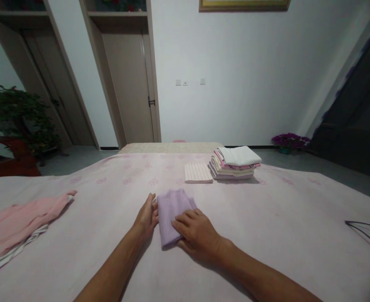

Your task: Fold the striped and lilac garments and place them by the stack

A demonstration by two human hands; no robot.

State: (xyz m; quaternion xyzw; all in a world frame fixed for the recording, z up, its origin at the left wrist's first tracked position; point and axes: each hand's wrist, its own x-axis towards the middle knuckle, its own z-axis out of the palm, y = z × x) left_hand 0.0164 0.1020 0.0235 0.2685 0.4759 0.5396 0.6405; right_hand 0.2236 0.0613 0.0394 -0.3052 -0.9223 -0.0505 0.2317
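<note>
A folded lilac ribbed garment [171,209] lies in front of me on the bed-like surface, its kind hidden by the folds. My left hand [146,216] rests at its left edge, thumb raised and fingers apart from the thumb, touching the side of the cloth. Across the right part of the garment lies my right hand [199,233], its fingers bent over the top and the thumb at the lower edge, holding it. Just beyond, a folded striped cloth [198,173] lies flat beside a stack of folded clothes [235,163] with a white piece on top.
A pink and white loose pile of clothes [24,218] lies at the left. The pale pink flowered sheet [279,235] covers the surface. A thin black wire hanger [365,233] is at the right edge. Behind stand a closed door [128,84] and a white wall.
</note>
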